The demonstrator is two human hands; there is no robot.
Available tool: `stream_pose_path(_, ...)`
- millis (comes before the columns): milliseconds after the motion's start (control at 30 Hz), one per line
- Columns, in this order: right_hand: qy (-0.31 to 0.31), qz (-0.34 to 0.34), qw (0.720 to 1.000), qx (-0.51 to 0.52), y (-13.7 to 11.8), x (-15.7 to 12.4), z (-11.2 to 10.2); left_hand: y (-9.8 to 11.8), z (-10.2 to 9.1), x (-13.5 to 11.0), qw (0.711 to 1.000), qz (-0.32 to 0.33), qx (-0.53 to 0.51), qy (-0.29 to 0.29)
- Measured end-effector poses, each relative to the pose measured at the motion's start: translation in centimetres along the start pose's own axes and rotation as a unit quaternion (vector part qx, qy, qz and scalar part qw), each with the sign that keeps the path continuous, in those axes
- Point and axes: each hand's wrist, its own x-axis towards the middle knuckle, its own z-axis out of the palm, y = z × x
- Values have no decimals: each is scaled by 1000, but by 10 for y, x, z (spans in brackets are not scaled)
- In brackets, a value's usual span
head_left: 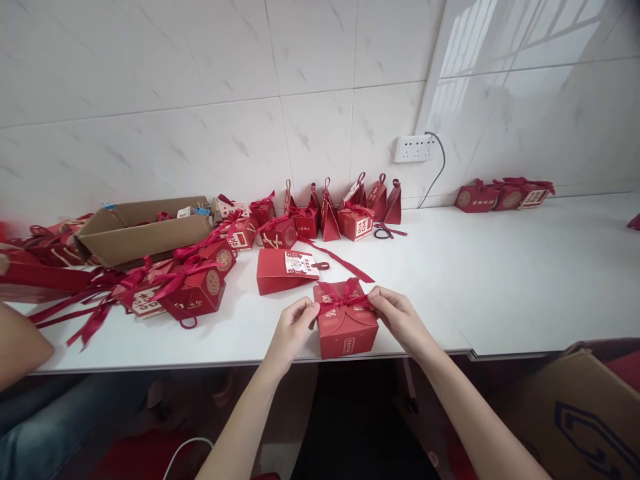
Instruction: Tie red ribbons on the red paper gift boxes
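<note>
A small red gift box (347, 331) stands near the front edge of the white table (500, 287). A red ribbon bow (344, 294) sits on its top. My left hand (293, 328) pinches the bow's left loop, fingers closed. My right hand (399, 318) pinches the right loop, fingers closed too. Just behind the box lies a flat red box with a white label (286, 269) and a loose ribbon tail (341, 260).
Many finished red boxes with ribbons (193, 283) crowd the left. An open cardboard carton (140, 230) lies behind them. Tall red pouches (350, 203) line the wall, and three red boxes (503, 195) sit far right. Another person's arm (20, 343) shows at left. A cardboard box (575, 413) stands below right.
</note>
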Motion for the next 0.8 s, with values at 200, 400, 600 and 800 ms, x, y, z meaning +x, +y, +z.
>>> stream_pose_path(200,57,77,978,187,4,1,9,-10,7,-1,997,-9,-80,2)
stream_pose_path(400,86,89,969,213,6,-1,14,-13,14,-2,991,-1,-130,24)
stream_pose_path(600,89,85,974,191,10,-1,14,-19,16,1,990,2,-136,33)
stream_pose_path(800,47,78,991,98,29,-6,-11,-25,13,-12,992,20,-64,102)
